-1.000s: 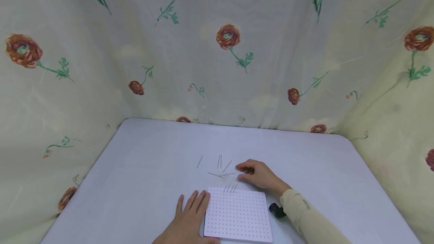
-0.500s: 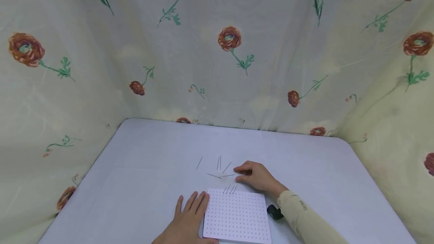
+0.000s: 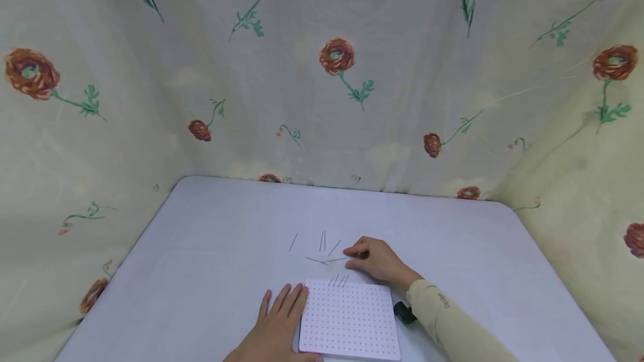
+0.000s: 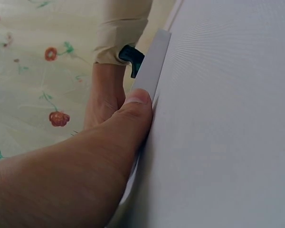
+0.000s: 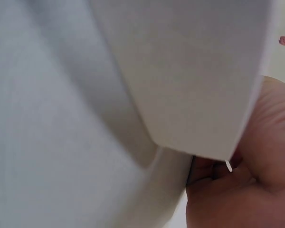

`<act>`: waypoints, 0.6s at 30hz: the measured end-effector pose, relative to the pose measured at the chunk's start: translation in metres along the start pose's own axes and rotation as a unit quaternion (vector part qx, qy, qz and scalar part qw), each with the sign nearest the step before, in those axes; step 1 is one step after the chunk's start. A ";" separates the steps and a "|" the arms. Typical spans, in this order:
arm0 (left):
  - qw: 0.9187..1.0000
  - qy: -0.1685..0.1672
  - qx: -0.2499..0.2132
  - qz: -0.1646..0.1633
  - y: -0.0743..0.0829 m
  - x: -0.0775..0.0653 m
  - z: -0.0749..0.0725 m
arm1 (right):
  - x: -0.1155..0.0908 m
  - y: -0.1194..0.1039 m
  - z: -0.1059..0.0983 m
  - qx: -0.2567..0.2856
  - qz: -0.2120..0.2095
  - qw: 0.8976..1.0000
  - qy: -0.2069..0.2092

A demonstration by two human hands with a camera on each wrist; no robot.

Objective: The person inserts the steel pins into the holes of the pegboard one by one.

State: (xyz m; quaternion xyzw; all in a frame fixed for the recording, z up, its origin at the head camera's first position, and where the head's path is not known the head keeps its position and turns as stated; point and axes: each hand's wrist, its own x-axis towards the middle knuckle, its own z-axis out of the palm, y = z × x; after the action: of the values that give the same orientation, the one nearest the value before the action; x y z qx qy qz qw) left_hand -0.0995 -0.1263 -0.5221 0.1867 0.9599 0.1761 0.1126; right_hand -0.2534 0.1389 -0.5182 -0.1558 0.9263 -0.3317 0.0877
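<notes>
A white board with a grid of small holes [image 3: 349,320] lies at the table's near side. My left hand [image 3: 274,325] rests along its left side with fingers straight and spread; in the left wrist view its thumb [image 4: 137,102] lies against the board's edge. Several thin dark rods [image 3: 338,280] stand at the board's far edge. Beyond it my right hand [image 3: 379,261] hovers with curved fingers, thumb and forefinger apart, at the right end of a thin rod [image 3: 334,260] lying on the table. Pale surfaces hide most of this hand in the right wrist view.
More thin rods lie farther back, among them a slanted one [image 3: 293,242] and an upright-looking pair [image 3: 322,241]. A dark green object [image 3: 405,313] sits by the right sleeve [image 3: 448,317]. Flowered cloth [image 3: 322,88] hangs behind the white table [image 3: 226,228].
My right hand has shifted slightly left, its fingertips now right at the end of the lying rod. The left hand has kept its place on the board.
</notes>
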 end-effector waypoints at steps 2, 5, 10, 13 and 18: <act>1.000 -0.002 0.002 -0.002 0.000 0.000 0.000 | 0.001 0.000 0.001 -0.003 0.002 1.000 0.002; 1.000 -0.003 0.003 -0.003 0.000 0.001 0.000 | 0.002 -0.001 0.002 -0.005 0.005 1.000 0.008; 1.000 0.004 0.003 0.005 -0.001 0.000 0.001 | 0.004 -0.004 0.003 -0.012 0.002 1.000 0.022; 1.000 0.007 -0.001 0.010 -0.002 -0.001 0.002 | 0.006 -0.004 0.004 -0.022 -0.003 0.999 0.032; 1.000 0.004 -0.008 0.012 -0.002 0.000 0.001 | 0.008 -0.004 0.005 -0.024 -0.004 0.999 0.032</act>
State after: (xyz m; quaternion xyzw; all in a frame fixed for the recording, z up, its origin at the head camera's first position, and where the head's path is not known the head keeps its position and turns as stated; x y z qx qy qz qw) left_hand -0.0997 -0.1280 -0.5240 0.1965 0.9567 0.1858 0.1079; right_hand -0.2587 0.1303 -0.5198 -0.1511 0.9357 -0.3144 0.0530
